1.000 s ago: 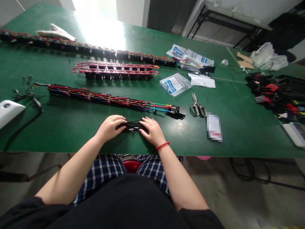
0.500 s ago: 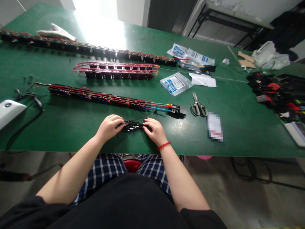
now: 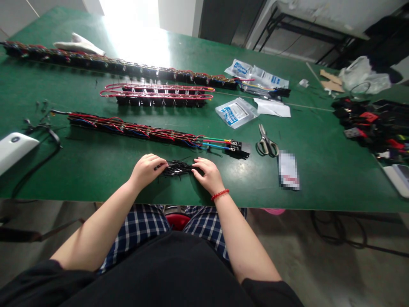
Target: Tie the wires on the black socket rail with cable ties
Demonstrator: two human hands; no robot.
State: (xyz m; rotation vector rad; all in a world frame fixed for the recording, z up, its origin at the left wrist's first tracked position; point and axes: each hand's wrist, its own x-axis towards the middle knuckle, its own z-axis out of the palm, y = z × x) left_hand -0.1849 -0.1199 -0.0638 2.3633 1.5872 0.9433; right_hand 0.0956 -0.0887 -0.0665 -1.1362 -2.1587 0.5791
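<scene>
A bundle of thin black strips point(image 3: 178, 168), some glossy and sticking out at odd angles, lies near the table's front edge between my hands. The exact kind of strip is too small to tell. My left hand point(image 3: 148, 169) has its fingers bent together on the bundle's left end. At the right end, my right hand point(image 3: 207, 174), with a red bead bracelet at the wrist, pinches the strips between thumb and fingers. Just beyond lies a long black strip assembly point(image 3: 134, 129) with red and blue wires, ending in a black terminal block point(image 3: 235, 146) on the right.
Scissors point(image 3: 267, 141) and a blurred packet point(image 3: 289, 170) lie to the right. Farther back are a block with red wire loops point(image 3: 161, 96), another long wired strip point(image 3: 140, 69) and plastic bags point(image 3: 237, 113). A white device point(image 3: 16, 149) is at the left.
The black strips between my hands look more jumbled and spread than before. My hands keep nearly the same places, and the view has shifted slightly.
</scene>
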